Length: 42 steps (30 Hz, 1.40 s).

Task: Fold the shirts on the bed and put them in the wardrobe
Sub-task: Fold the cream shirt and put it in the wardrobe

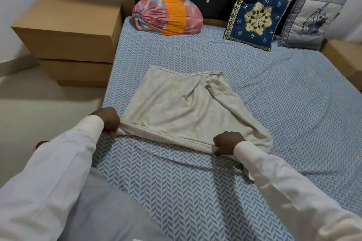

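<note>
1. Cream-coloured soft shirt (182,109) lies flat on the bed with the blue and white herringbone sheet (274,103), close to the near edge and a little toward the left side.
2. The left hand (109,121) grasps the near left corner of the shirt, its fingers curled around bunched cloth. The right hand (227,143) pinches the near edge at the right end. The hem runs straight between them.
3. In my judgement the folding is at an early or middle stage. One long sleeve is laid down along the right side, but the body is not yet folded over.
4. What is left, as I judge it, is to finish the folds and to carry the shirt to the wardrobe. I see no finished folded shirt on the bed and no other shirt waiting.
5. The wardrobe is not in view, so I cannot say if any shirts are already inside it.
6. The second sleeve is hidden, and I cannot tell where it lies. The collar part is crumpled and hard to read.
7. At the headboard rest a round pink and orange bolster (166,15), a dark blue embroidered cushion (256,21) and a grey square cushion (311,21). A brown wooden bedside cabinet (68,31) stands at the left.
8. The right side of the bed is cut off, and the person's white sleeves (58,172) cover part of the near part.
</note>
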Each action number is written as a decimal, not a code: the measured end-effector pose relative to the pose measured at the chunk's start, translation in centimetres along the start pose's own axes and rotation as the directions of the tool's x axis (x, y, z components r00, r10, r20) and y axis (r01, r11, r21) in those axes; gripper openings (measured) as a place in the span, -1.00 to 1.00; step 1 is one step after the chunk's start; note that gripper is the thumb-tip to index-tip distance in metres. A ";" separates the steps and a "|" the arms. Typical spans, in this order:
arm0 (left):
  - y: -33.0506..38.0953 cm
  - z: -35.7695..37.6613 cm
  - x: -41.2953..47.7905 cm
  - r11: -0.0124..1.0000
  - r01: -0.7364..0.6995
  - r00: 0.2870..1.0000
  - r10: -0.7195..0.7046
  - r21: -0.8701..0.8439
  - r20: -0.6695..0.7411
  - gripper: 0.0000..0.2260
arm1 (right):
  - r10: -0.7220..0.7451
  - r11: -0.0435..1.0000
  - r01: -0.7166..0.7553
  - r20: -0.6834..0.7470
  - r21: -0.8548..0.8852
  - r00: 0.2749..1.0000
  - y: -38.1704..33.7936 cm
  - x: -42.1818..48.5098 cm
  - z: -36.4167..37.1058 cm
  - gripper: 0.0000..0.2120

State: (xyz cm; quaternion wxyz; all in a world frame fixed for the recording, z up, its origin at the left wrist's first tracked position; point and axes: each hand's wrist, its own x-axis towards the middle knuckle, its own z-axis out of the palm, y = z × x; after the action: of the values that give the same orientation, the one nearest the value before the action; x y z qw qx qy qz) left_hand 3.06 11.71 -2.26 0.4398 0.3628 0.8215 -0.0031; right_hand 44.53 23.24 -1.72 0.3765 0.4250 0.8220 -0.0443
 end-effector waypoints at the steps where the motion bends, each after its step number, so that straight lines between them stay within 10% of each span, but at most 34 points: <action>1: 0.0 -0.1 0.1 1.000 0.000 1.000 0.000 -0.023 -0.002 -0.84 | 0.003 1.000 -0.003 0.005 0.001 1.000 -0.1 0.0 0.2 -0.59; 10: -1.3 -0.8 2.0 0.950 0.120 0.989 -0.091 -0.290 0.112 -0.85 | 0.100 0.973 -0.175 0.412 0.148 0.906 1.1 0.4 -1.9 -0.75; 13: 2.5 -2.2 3.6 0.647 -0.062 0.989 -0.061 -0.760 -0.133 -0.83 | 0.229 0.805 -0.315 0.226 0.503 0.947 4.5 3.0 -6.0 -0.87; 15: 7.8 -5.5 3.2 0.337 -0.347 0.921 -0.052 -0.875 -0.385 -0.77 | 0.387 0.444 -0.253 0.070 0.860 0.920 9.2 7.5 -10.1 -0.82; 17: 13.7 -10.5 1.7 0.064 -0.547 0.836 0.004 -0.835 -0.548 -0.80 | 0.587 0.111 0.016 -0.079 0.994 0.806 14.5 11.6 -15.7 -0.80; 21: 22.8 -22.5 -2.4 -0.234 -0.729 0.661 0.001 -0.643 -0.750 -0.87 | 0.831 -0.102 0.580 -0.251 0.808 0.497 16.7 6.2 -29.2 -0.61; 24: 25.8 -29.4 -5.9 -0.310 -0.804 0.525 0.030 -0.507 -0.851 -0.85 | 0.896 0.152 0.636 -0.377 0.756 0.234 15.3 -1.1 -35.9 -0.48; 26: 25.6 -31.7 -6.7 -0.283 -0.841 0.464 0.060 -0.461 -0.884 -0.86 | 0.857 0.385 0.547 -0.508 0.743 0.087 16.0 -2.4 -36.4 -0.47; 31: 20.9 -30.1 -4.7 0.021 -0.938 0.348 0.045 -0.347 -0.936 -0.80 | 0.708 0.655 0.343 -0.706 0.673 0.033 16.4 -0.8 -33.6 -0.58; 38: 9.9 -17.2 -0.3 0.701 -0.688 0.346 0.089 -0.188 -0.934 -0.73 | 0.527 0.705 0.185 -0.681 0.684 0.509 11.5 2.9 -24.2 -0.56; 42: 3.6 -8.2 0.1 0.856 -0.516 0.375 0.187 -0.036 -0.908 -0.82 | 0.396 0.830 -0.009 -0.577 0.558 0.715 8.4 4.3 -17.1 -0.54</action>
State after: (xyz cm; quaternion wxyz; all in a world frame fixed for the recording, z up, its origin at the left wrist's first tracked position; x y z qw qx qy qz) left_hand -0.73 17.09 3.77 -0.0074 0.4043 0.8172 0.4107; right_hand 39.20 38.17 9.76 -0.0713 0.5875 0.8035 -0.0640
